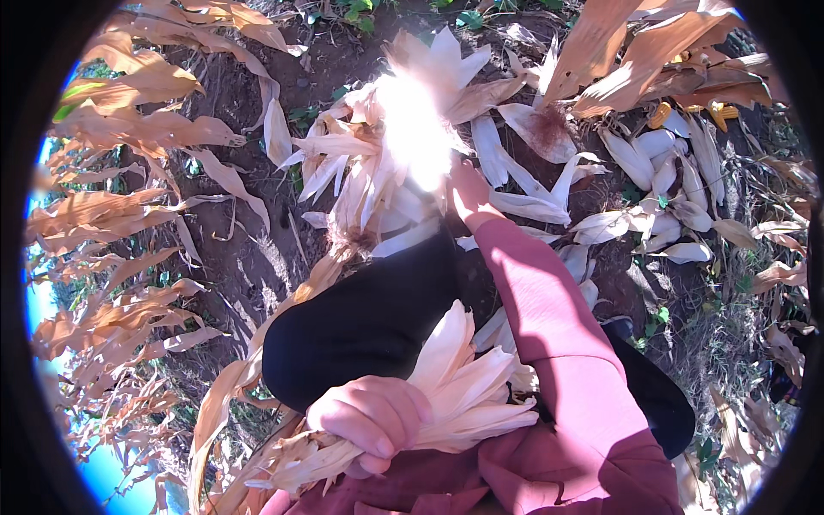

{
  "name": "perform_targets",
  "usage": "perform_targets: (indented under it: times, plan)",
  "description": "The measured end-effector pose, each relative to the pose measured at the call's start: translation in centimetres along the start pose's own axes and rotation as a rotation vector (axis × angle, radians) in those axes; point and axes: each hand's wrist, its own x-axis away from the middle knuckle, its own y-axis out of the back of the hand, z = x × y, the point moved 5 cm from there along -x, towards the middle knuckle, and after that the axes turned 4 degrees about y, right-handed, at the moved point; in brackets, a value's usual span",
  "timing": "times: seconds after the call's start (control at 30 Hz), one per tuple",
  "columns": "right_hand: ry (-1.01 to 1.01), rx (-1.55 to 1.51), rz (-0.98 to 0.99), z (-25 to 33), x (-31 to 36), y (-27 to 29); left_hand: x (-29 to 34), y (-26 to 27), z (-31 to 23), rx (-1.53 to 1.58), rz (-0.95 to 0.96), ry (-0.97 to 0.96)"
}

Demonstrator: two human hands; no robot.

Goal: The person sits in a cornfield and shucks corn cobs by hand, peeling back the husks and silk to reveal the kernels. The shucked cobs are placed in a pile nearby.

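Close to my body, my left hand (373,419) is closed around a bundle of dry corn husks (468,390). The pale leaves fan out to the right of the fist, and shorter torn ends stick out on its left. My right arm stretches forward over my knees, in a dark red sleeve. At its end my right hand (470,190) reaches to the right edge of a heap of loose husks (343,163) on the ground. Strong glare covers the middle of that heap and washes out the fingertips, so any hold there is hidden.
Dry corn plants (129,206) line the left side. More husks (661,172) lie scattered at the right, with yellow corn ears (721,113) behind them under dry leaves. My dark-trousered knee (360,318) is between the heap and my left hand. Bare soil (249,249) shows on the left.
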Motion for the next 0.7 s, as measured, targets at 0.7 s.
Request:
perform_targets:
  times: [0.7]
  plan:
    - [-0.186,-1.689,0.328,-7.8,18.5,15.9,0.2,-1.4,3.4,0.083,-0.508,0.323]
